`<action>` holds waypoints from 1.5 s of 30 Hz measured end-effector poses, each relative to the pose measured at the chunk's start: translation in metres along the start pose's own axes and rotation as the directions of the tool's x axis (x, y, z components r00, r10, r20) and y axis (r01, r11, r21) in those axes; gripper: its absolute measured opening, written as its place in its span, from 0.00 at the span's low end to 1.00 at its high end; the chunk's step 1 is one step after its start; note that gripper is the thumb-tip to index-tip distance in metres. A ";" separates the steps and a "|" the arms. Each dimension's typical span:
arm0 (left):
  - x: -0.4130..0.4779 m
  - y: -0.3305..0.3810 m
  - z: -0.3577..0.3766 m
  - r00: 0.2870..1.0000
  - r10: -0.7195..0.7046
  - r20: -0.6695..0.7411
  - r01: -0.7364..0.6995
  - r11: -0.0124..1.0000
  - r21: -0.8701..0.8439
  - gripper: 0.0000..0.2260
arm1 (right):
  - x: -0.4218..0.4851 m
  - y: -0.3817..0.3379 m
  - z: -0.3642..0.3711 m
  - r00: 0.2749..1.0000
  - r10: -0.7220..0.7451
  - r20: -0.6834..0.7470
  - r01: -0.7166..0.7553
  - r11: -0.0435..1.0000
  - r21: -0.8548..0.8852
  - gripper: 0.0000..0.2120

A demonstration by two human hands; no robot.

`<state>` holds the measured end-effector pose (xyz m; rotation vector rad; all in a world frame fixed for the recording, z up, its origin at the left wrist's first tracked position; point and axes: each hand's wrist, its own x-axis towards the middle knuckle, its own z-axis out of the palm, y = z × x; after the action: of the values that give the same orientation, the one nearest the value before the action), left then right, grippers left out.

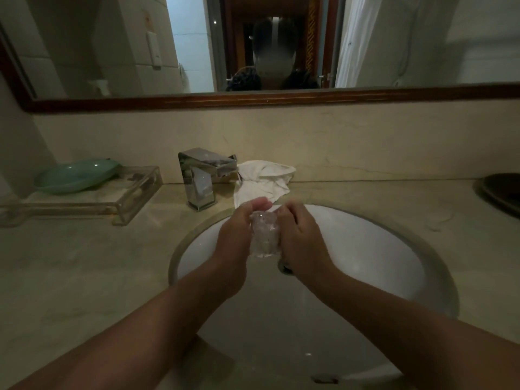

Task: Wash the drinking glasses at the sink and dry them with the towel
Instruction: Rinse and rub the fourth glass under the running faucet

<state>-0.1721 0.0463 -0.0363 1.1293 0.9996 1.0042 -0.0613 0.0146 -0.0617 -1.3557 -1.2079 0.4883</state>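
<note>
A clear drinking glass is held over the white sink basin, between both hands. My left hand grips its left side, fingers curled round the far edge. On the glass's right side my right hand wraps it with curled fingers. A crumpled white towel lies on the counter behind the basin, just right of the chrome faucet. No water stream is visible from the faucet.
A clear acrylic tray with a green dish sits at the counter's left. A dark round dish lies at the far right edge. A wood-framed mirror hangs above the backsplash. The sink drain shows under my right wrist.
</note>
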 end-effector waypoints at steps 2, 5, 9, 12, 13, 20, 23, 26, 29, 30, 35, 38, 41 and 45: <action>-0.005 0.000 0.000 0.999 -0.039 -0.018 0.040 0.999 0.020 0.11 | -0.003 0.002 -0.002 0.997 0.071 0.039 -0.073 0.996 0.052 0.11; -0.002 0.000 0.001 0.999 -0.034 -0.028 0.034 0.999 0.012 0.12 | -0.001 0.001 -0.001 0.995 0.084 0.047 -0.088 0.992 0.088 0.11; 0.001 0.002 -0.002 0.999 -0.033 -0.038 0.034 0.999 0.026 0.12 | -0.004 0.002 0.003 1.000 -0.014 0.003 0.014 0.998 0.059 0.10; 0.001 -0.001 -0.005 0.993 -0.090 -0.071 0.092 0.995 0.023 0.14 | -0.004 0.005 0.007 1.000 0.010 -0.002 -0.010 1.000 0.005 0.10; 0.002 -0.001 -0.005 0.992 -0.104 -0.074 0.105 0.994 0.008 0.15 | -0.003 0.007 0.008 1.000 0.023 0.008 -0.024 1.000 0.021 0.10; 0.008 -0.009 -0.008 0.958 -0.283 -0.046 0.284 0.958 0.036 0.17 | 0.005 0.016 0.002 0.906 0.367 0.212 -0.374 0.927 -0.010 0.16; 0.009 -0.009 -0.009 0.929 -0.370 0.012 0.370 0.928 0.042 0.18 | 0.013 0.018 -0.004 0.856 0.465 0.224 -0.489 0.870 0.063 0.17; 0.007 -0.006 -0.008 0.903 -0.428 0.044 0.426 0.904 0.039 0.16 | 0.022 0.019 -0.014 0.917 0.386 0.103 -0.393 0.917 0.063 0.14; 0.008 -0.006 -0.011 0.891 -0.451 0.057 0.447 0.892 0.071 0.17 | 0.027 0.023 -0.026 0.999 0.036 -0.028 -0.042 0.975 -0.220 0.12; 0.008 -0.005 -0.012 0.885 -0.462 0.064 0.458 0.886 0.073 0.18 | 0.028 0.022 -0.030 0.996 -0.088 -0.021 0.077 0.942 -0.326 0.12; 0.011 -0.008 -0.014 0.857 -0.504 0.108 0.493 0.862 0.116 0.20 | 0.029 0.021 -0.033 0.952 -0.294 0.085 0.290 0.783 -0.550 0.14; 0.013 -0.010 -0.017 0.872 -0.461 0.167 0.445 0.887 0.125 0.20 | 0.029 0.021 -0.031 0.944 -0.313 0.108 0.316 0.755 -0.575 0.13; 0.016 -0.012 -0.018 0.930 -0.261 0.259 0.212 0.956 0.202 0.14 | 0.031 0.023 -0.032 0.956 -0.271 0.115 0.292 0.815 -0.500 0.14; 0.017 -0.018 -0.017 0.873 -0.147 0.465 -0.047 0.923 0.381 0.23 | 0.031 0.026 -0.034 0.978 -0.186 0.098 0.209 0.917 -0.339 0.07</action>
<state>-0.1828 0.0641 -0.0581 1.5758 0.8183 0.4392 -0.0117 0.0316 -0.0663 -1.5008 -1.5190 0.1773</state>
